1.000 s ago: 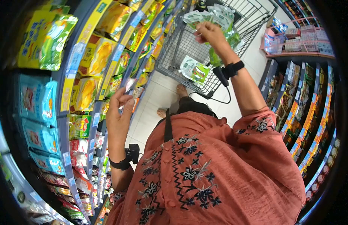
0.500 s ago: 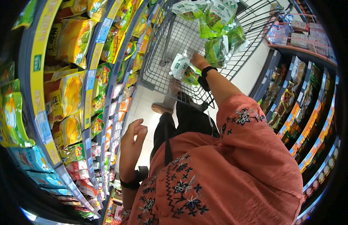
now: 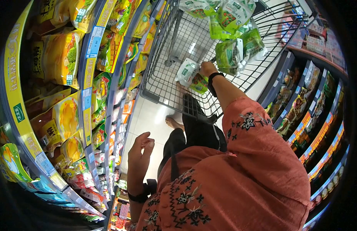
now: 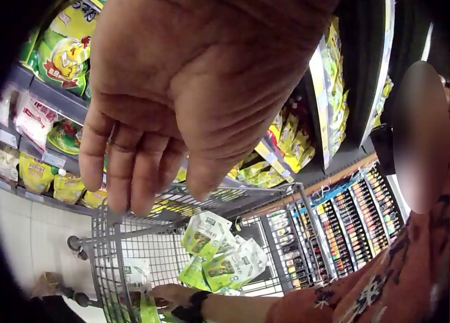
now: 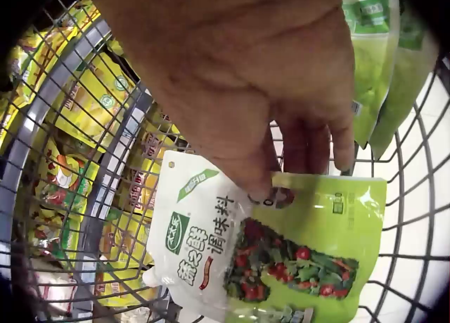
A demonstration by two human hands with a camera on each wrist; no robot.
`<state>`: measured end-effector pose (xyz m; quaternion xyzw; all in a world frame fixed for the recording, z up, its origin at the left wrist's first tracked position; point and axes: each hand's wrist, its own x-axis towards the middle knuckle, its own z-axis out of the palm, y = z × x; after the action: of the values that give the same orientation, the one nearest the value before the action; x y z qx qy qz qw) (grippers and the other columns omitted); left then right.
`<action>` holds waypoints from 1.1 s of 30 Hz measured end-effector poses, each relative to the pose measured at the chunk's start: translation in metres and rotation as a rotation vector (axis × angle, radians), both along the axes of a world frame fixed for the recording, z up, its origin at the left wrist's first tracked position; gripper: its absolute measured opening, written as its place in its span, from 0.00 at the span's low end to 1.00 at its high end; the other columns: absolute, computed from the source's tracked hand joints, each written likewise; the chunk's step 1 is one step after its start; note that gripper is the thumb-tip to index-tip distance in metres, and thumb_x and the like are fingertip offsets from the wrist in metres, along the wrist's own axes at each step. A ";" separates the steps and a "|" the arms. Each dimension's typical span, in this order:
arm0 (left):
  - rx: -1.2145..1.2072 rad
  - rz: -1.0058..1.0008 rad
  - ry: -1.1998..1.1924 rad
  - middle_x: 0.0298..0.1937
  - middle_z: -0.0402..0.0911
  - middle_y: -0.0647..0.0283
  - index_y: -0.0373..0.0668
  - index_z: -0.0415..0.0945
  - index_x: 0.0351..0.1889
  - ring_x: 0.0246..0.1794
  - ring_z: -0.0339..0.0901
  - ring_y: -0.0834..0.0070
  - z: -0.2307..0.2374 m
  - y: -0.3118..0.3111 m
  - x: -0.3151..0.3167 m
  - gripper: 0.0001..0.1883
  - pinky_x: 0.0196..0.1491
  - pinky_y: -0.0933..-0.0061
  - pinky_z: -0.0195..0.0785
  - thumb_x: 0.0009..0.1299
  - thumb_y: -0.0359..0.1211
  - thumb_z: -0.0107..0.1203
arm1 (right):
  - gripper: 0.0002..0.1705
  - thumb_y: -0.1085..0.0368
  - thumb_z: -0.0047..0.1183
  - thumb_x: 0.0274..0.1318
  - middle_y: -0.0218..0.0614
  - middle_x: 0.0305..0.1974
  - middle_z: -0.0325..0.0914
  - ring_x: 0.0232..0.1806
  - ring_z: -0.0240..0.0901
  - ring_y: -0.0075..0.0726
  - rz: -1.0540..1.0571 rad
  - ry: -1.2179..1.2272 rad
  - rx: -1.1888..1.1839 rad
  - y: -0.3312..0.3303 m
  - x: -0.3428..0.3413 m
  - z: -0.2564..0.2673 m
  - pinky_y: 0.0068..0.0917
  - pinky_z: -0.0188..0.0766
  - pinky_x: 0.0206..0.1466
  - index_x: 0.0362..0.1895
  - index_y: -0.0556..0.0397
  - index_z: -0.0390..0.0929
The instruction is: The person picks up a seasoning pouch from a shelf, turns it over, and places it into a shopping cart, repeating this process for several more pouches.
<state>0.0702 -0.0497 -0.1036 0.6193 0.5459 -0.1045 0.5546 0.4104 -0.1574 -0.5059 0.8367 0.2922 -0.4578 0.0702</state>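
Note:
My right hand is inside the wire shopping cart, at the edge of a white and green seasoning pouch. In the right wrist view, its thumb and fingers pinch the pouch's long edge; the printed front with vegetables faces the camera. More green and white pouches lie further up in the cart, to the right of that hand. My left hand hangs beside the shelf with loosely bent fingers and holds nothing. The left wrist view shows its palm and relaxed fingers.
Shelves of yellow seasoning bags rise close on the left. Another shelf of packaged goods stands on the right, with a pink bin beyond it. Pale floor tiles show between the left shelf and the cart.
My right hand has come down from over the upper pouches to the separate pouch and pinches its edge. The left hand has drawn back from the shelf toward the body.

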 end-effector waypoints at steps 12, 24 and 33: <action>0.088 0.023 -0.134 0.44 0.85 0.57 0.36 0.74 0.60 0.46 0.81 0.72 0.011 -0.024 -0.040 0.18 0.52 0.70 0.72 0.76 0.34 0.55 | 0.16 0.64 0.54 0.52 0.51 0.46 0.84 0.50 0.81 0.58 0.311 0.012 0.251 0.032 -0.005 0.095 0.47 0.79 0.50 0.45 0.53 0.85; 0.253 0.063 -0.548 0.62 0.76 0.53 0.36 0.65 0.70 0.61 0.75 0.67 0.036 -0.038 -0.087 0.31 0.62 0.69 0.67 0.79 0.50 0.48 | 0.06 0.65 0.54 0.62 0.30 0.27 0.74 0.25 0.72 0.25 -0.218 0.308 0.981 -0.005 -0.091 0.421 0.26 0.74 0.27 0.38 0.56 0.76; -0.054 0.360 -1.156 0.76 0.60 0.53 0.41 0.50 0.78 0.75 0.60 0.64 0.083 -0.074 -0.088 0.36 0.73 0.61 0.56 0.82 0.57 0.34 | 0.07 0.69 0.54 0.59 0.41 0.36 0.68 0.38 0.72 0.44 0.251 0.046 1.527 -0.040 -0.291 0.550 0.35 0.69 0.36 0.39 0.58 0.74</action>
<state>-0.0174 -0.1237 -0.0211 0.4594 0.2494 0.3307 0.7857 0.1198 -0.1973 0.0444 0.6041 0.6210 -0.1354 -0.4808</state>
